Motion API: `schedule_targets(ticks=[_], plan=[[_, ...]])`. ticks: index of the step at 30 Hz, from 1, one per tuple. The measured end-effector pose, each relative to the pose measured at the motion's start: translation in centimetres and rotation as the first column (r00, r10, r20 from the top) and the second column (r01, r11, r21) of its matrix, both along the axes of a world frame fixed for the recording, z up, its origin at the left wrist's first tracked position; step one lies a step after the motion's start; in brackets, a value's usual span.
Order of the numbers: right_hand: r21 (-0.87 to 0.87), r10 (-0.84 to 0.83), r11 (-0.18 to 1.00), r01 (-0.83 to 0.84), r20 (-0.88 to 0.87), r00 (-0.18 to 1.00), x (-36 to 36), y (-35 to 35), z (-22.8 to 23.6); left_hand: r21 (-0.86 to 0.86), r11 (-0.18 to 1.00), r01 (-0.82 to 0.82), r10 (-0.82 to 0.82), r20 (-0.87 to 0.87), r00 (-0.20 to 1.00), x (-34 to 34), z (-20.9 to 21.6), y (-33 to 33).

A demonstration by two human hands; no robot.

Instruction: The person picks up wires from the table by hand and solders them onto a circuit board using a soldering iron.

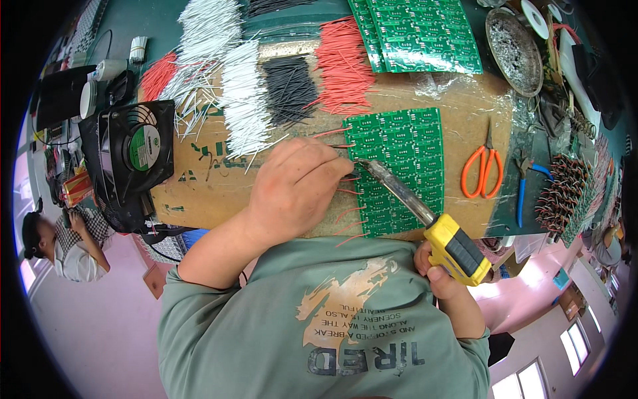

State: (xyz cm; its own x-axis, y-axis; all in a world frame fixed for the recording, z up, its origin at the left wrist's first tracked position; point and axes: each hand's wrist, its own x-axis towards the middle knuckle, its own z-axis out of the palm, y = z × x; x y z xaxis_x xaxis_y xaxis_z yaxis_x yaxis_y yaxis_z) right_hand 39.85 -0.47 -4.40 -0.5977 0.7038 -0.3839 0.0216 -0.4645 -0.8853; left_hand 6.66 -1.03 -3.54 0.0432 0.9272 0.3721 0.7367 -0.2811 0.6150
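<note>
A green printed circuit board panel [405, 153] lies in front of me, with several short red wires [347, 216] sticking out from its left edge. My left hand [296, 183] is at that edge, fingertips pinched together on a thin wire. The fingers hide most of it; a dark bit shows beneath them. My right hand [438, 276] is closed round the yellow-and-black handle of a soldering iron [458, 249]. The iron slants up and leftward across the board, its tip beside my left fingertips at the board's edge. Whether the tip touches the board I cannot tell.
Beyond the board lie piles of white wires [246, 96], black wires [290, 90] and red wires [344, 66], and more green panels [425, 33]. A black fan [129, 146] stands left. Orange-handled scissors [482, 169], blue-handled pliers [522, 193] and a metal dish [513, 52] are right.
</note>
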Motion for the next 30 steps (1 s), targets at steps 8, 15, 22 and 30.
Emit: schedule_targets(ticks=[8, 15, 22, 30], plan=[[-0.071, -0.048, 0.997, 0.041, -0.11, 0.993, -0.1, -0.2, 0.0, 0.005, 1.0, -0.002, 0.002, -0.007, 1.0, 0.0, -0.1, 0.0], [-0.056, -0.066, 0.997, 0.059, -0.138, 0.988, -0.4, -0.1, 0.3, -0.003, 1.0, -0.002, 0.002, -0.011, 1.0, 0.1, 0.0, 0.0], [-0.081, -0.078, 0.994, 0.068, -0.121, 0.99, 0.1, -0.2, 0.4, -0.011, 1.0, -0.008, 0.007, -0.018, 1.0, 0.2, 0.1, 0.0], [-0.007, -0.033, 0.999, 0.032, -0.048, 0.998, 1.4, -0.2, 0.3, -0.013, 1.0, 0.019, -0.02, -0.021, 1.0, 0.5, 1.2, -1.0]])
